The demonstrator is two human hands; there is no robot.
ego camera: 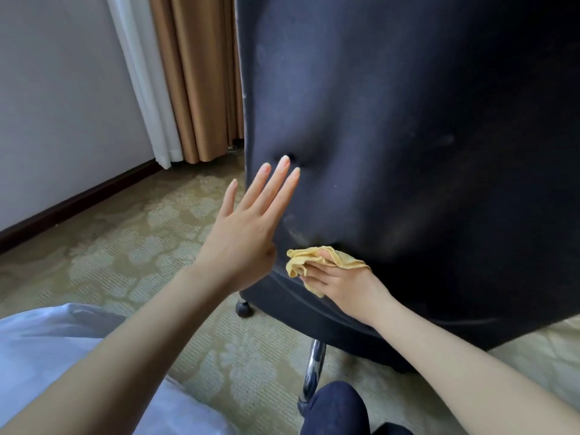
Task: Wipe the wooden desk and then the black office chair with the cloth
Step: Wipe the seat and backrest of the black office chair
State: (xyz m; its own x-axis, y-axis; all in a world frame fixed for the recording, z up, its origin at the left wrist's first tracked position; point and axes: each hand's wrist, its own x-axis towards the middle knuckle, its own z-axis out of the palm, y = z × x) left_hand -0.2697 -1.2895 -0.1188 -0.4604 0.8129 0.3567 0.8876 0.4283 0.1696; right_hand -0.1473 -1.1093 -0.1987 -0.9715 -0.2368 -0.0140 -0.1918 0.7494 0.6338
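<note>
The right hand (pixel 342 284) grips a crumpled yellow cloth (pixel 299 260), fingers curled over the bunched folds, and presses it against the lower back of the black office chair (pixel 408 152). Up and to the left of it, the left hand (pixel 248 227) is flat with straight, slightly spread fingers and appears to rest on the backrest's near edge, holding nothing.

The cloth looks thin, light and limp, so it is best kept wadded under the fingers with the palm pushing behind it; a loose corner hangs below the hand and could drag. The upholstery in front of both hands looks padded and yielding, with a dimple just beyond the left fingertips and another just above the cloth, and pale dusty streaks between them.

Below the left hand a caster (pixel 244 307) sits on the patterned carpet (pixel 125 246), so the chair is likely to roll or swivel under pressure. Bracing at the backrest edge seems wise.
</note>
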